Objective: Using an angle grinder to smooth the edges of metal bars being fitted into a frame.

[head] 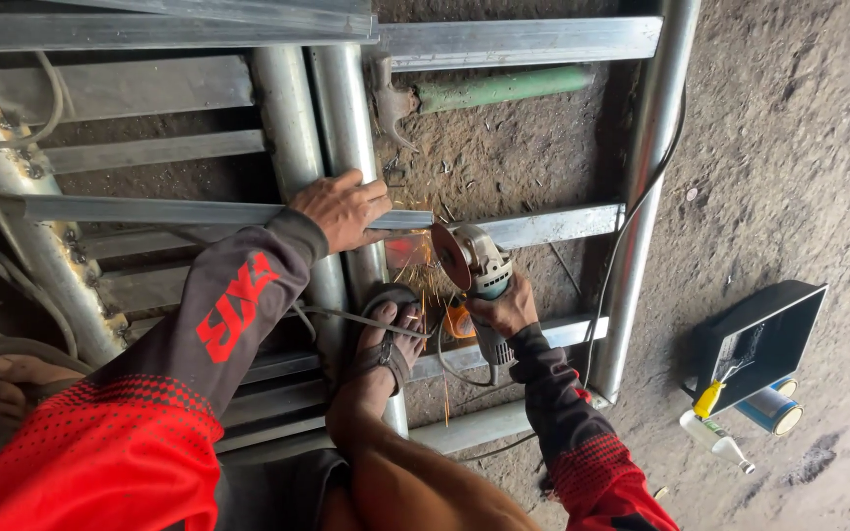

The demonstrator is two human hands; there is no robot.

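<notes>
With the left hand (344, 208) pressing the flat steel bar (164, 210) down on the pipes (319, 118) and the right hand (506, 307) wrapped around the grinder (479, 280), keep the sparking disc (448, 258) square and the sandalled foot (386, 344) clear.

Your left hand (344, 208) is pressing the flat steel bar (150, 210) while your right hand (506, 309) is running the sparking angle grinder (474, 267).
</notes>
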